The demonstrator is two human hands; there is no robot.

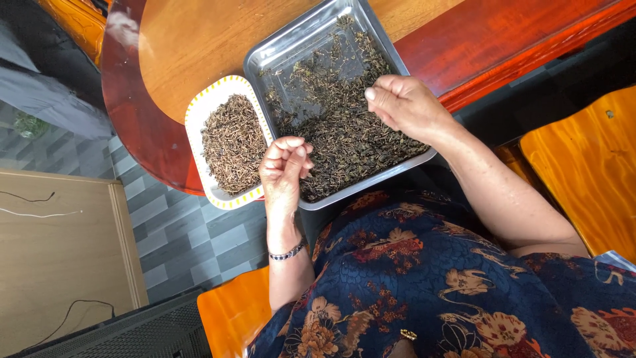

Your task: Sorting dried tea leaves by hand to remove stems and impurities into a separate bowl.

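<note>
A steel tray (311, 30) rests on the wooden table and holds a loose pile of dark dried leaves (344, 142). Beside it to the left lies a white oval plate (199, 109) with a yellow-striped rim, heaped with brown dried stems (232, 142). My right hand (405, 106) hovers over the tray's right side, thumb and fingertips pinched together at the leaves. My left hand (285, 174), with a beaded bracelet on its wrist, is curled into a loose fist over the tray's near left corner, next to the plate. What the fist encloses is hidden.
The round red-brown table (179, 46) ends just in front of my floral-patterned lap (424, 278). Orange wooden seats (583, 166) stand to the right and below left. On the left are a grey tiled floor, a pale cabinet (59, 252) and a black mesh box.
</note>
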